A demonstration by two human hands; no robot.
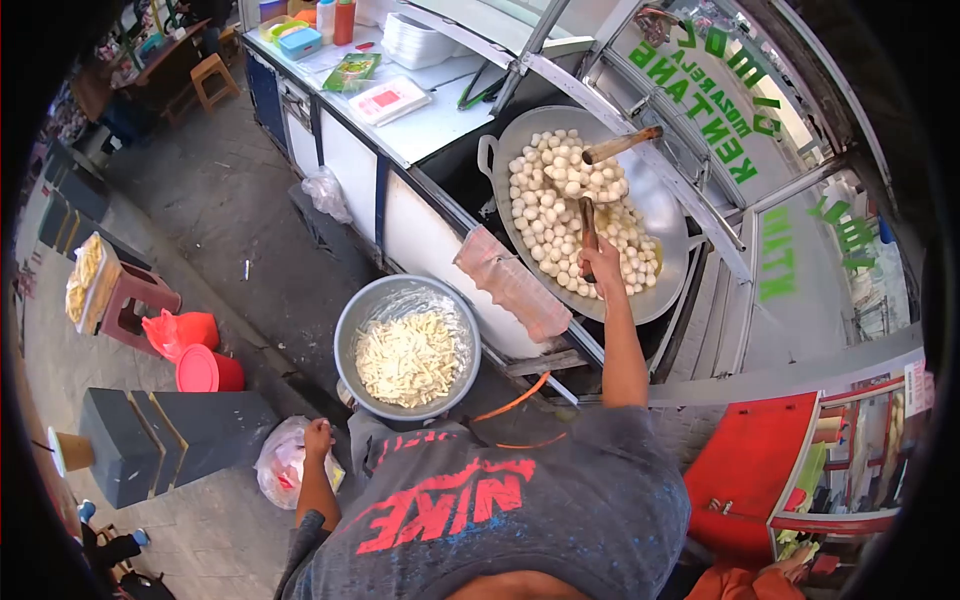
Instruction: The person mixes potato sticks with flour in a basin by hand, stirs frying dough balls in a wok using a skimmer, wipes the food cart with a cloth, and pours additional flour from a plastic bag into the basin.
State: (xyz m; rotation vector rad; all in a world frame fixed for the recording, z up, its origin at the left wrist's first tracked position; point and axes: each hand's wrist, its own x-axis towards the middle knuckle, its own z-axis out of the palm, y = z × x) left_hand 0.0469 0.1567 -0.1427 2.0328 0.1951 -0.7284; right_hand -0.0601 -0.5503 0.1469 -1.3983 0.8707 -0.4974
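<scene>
My right hand (pixel 600 262) is wrapped round the wooden handle (pixel 588 222) of a utensil that reaches into a large metal wok (pixel 665 190). Many round, pale balls (pixel 545 215) fill the wok, with yellowish oil between them at the right. A heap of balls sits raised near the far end of that handle, hiding the utensil's head. Another wooden-handled utensil (pixel 625 145) slants over the wok's far side. My left hand (pixel 318 437) hangs low at my side with its fingers curled, and nothing shows in them. Behind it is a clear plastic bag (pixel 285 465).
A grey basin (pixel 345 350) of pale cut strips stands before me. A pinkish cloth (pixel 510 285) lies on the cart edge. Beyond are white boxes (pixel 415 42) and bottles (pixel 343 22). Glass panels flank the wok. At left are a concrete block (pixel 190 430) and a red bucket (pixel 210 370).
</scene>
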